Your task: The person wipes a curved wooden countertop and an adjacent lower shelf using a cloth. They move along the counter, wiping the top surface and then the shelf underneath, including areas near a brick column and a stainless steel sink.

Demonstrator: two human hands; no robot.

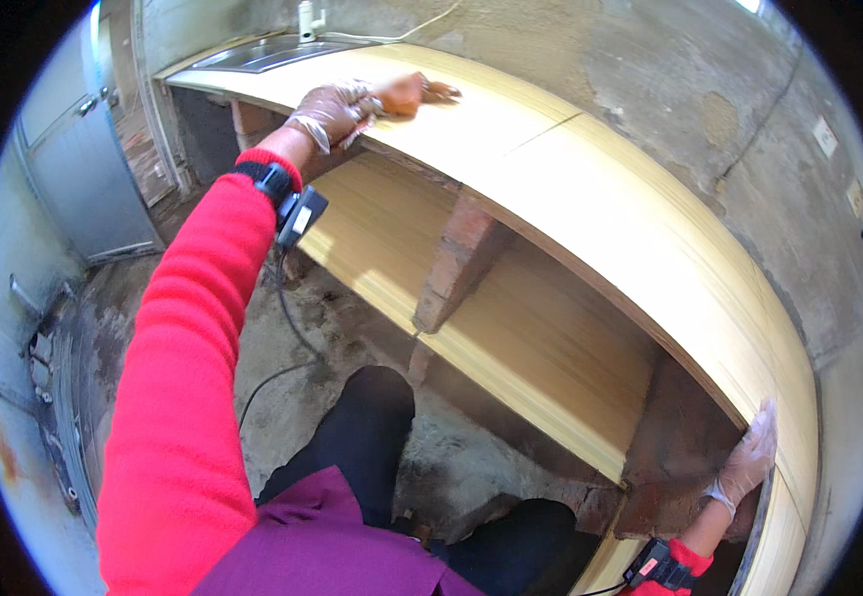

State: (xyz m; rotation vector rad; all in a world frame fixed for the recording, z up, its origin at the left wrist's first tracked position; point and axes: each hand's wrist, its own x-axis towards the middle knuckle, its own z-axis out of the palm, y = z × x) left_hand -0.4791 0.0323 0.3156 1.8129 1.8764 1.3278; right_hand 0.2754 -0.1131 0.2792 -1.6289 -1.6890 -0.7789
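Observation:
My left hand (338,112), in a thin clear glove, is at the front edge of the pale countertop (625,246), left of the middle. Its fingers are closed around an orange-brown cloth (402,97), partly blurred, that lies on the counter surface. Far off at the lower right, my right hand (748,458), gloved the same way, rests flat over the counter's front edge near the corner, holding nothing that shows. Both wrists wear black straps with small devices.
A steel sink (260,56) and a white pipe fitting (307,21) stand at the counter's far left end. Below, a brick support (454,261) divides a wood-patterned shelf (551,328). A cable hangs from my left wrist. A door (89,171) stands at left.

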